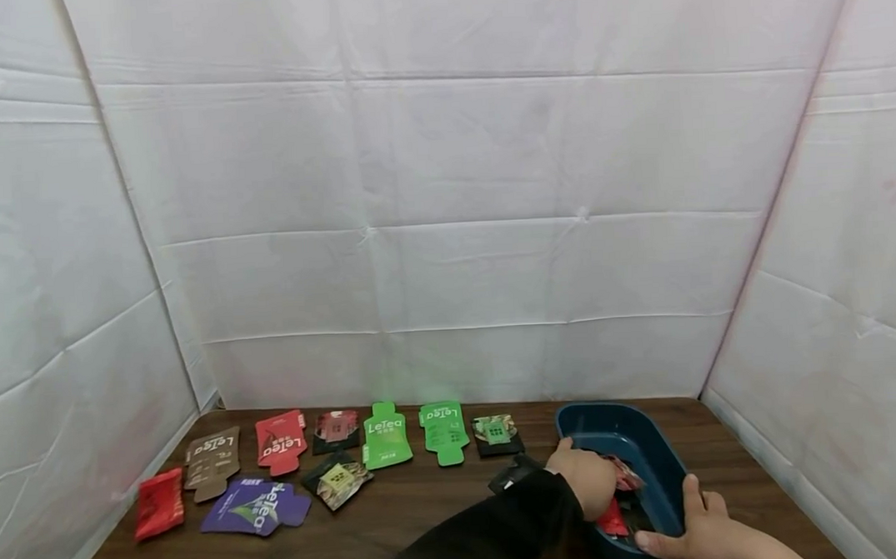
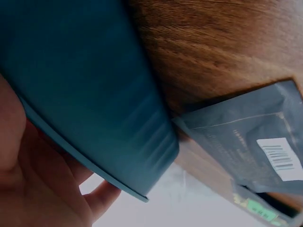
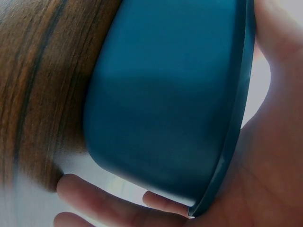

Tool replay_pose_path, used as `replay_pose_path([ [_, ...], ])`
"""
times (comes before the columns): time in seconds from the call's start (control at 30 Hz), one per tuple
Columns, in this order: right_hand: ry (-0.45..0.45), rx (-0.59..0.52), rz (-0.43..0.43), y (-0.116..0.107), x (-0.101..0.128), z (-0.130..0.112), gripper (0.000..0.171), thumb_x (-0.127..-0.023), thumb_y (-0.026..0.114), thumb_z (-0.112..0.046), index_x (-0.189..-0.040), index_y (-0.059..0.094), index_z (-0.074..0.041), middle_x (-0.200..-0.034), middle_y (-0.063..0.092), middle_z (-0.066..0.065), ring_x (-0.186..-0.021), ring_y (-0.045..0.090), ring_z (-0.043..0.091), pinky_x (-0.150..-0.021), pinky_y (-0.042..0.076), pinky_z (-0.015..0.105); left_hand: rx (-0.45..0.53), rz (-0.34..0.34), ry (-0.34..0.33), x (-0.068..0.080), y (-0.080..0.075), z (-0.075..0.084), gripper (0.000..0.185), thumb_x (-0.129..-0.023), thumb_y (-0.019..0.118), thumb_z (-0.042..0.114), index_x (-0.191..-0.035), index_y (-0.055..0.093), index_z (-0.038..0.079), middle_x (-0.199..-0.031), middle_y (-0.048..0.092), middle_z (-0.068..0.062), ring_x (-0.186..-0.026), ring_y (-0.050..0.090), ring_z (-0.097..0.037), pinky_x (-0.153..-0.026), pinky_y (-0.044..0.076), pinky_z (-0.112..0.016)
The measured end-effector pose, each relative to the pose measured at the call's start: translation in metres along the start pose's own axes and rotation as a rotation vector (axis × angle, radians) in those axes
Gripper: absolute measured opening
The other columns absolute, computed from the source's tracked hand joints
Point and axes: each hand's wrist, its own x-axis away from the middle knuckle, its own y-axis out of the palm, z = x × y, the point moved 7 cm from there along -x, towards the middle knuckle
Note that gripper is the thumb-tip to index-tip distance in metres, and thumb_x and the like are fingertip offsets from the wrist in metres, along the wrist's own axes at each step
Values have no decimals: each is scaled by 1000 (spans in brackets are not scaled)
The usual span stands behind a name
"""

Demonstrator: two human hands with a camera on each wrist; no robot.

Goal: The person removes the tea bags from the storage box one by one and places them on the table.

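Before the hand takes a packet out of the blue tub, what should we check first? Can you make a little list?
1. Right hand steadies the blue tub: ok, it grips the near rim.
2. Left hand is inside the tub: ok.
3. Left hand has a packet: cannot tell.
4. Packets remain in the tub: ok, a red packet shows.
5. Bare wood beside the black packet: ok.

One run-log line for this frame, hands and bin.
left hand: reaching into blue bin, on packets | right hand: gripping bin's near rim | table: packets in rows, left of bin
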Motion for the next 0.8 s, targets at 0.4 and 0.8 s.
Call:
replay_pose_path([
  [0.4, -7, -19, 19, 1, -4, 5, 135, -81, 68, -69, -137, -5, 30, -125, 19, 58, -113, 33, 73, -91, 34, 75, -107, 27, -62, 4, -7, 16, 19, -100, 63, 28, -115, 72, 36, -120, 62, 20, -110, 57, -2, -104, 33, -27],
  [0.8, 0, -50, 4, 0, -2, 2, 138, -81, 69, -69, -137, -11, 28, -127, 11, 60, -115, 24, 77, -92, 30, 77, -222, 204, 115, 30, -21, 17, 13, -101, 61, 30, -104, 71, 36, -80, 61, 20, -74, 54, 3, -78, 37, -19],
])
